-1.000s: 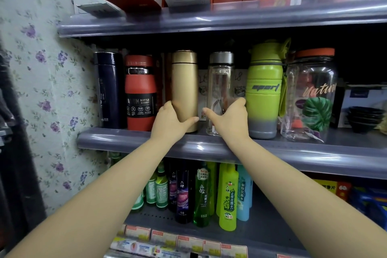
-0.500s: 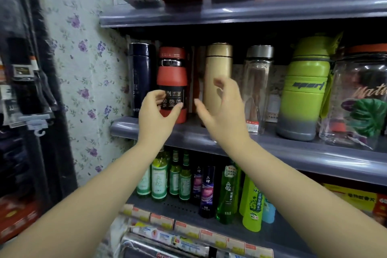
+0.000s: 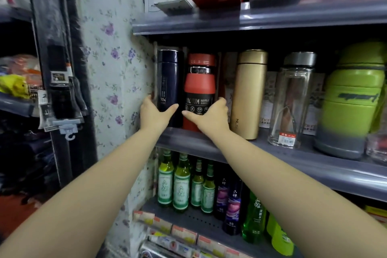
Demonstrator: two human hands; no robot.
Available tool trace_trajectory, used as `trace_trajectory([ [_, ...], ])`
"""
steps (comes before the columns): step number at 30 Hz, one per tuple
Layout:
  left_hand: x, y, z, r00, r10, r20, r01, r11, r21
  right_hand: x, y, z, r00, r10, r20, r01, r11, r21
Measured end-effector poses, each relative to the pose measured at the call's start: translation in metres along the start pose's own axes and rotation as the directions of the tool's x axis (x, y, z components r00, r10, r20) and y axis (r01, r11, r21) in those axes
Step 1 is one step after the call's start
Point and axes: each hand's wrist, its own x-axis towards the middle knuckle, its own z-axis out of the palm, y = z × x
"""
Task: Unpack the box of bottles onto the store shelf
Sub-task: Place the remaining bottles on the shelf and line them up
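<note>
head view: left hand (image 3: 154,114) grip wraps the upright navy bottle (image 3: 169,81), right hand (image 3: 211,116) grip the upright red bottle (image 3: 200,88).

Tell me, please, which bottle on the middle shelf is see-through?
The clear glass bottle with the grey lid, standing between the gold flask and the green sport bottle; its neighbours are opaque.

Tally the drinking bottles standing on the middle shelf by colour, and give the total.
Navy: 1
Red: 1
Gold: 1
Clear glass, grey cap: 1
Lime green: 1
Total: 5, not counting the clear jar cut off at the right edge.
</note>
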Motion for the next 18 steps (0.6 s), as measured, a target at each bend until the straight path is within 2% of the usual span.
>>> trace_trajectory([
  [4, 0.0046, -0.0081, 0.0053, 0.995, 0.079, 0.069, -0.082, 0.996, 0.038, 0.0048, 0.0071, 0.0061, 0.999, -0.016, 0.043, 0.014, 0.999, 0.032],
  [6, 0.0061, -0.0098, 0.0035, 0.994, 0.075, 0.079, -0.079, 0.995, 0.055, 0.0061, 0.0080, 0.0058, 0.999, -0.017, 0.041, 0.016, 0.999, 0.046],
  [13, 0.0071, -0.0114, 0.0023, 0.996, 0.082, 0.045, -0.083, 0.997, 0.010, 0.0041, 0.0068, 0.0046, 0.998, -0.001, -0.070, 0.001, 1.000, 0.005],
  [18, 0.0058, -0.0097, 0.0004, 0.993, 0.102, 0.065, -0.104, 0.994, 0.028, 0.0036, 0.0069, 0.0009, 0.999, 0.006, 0.042, -0.010, 0.996, 0.085],
])
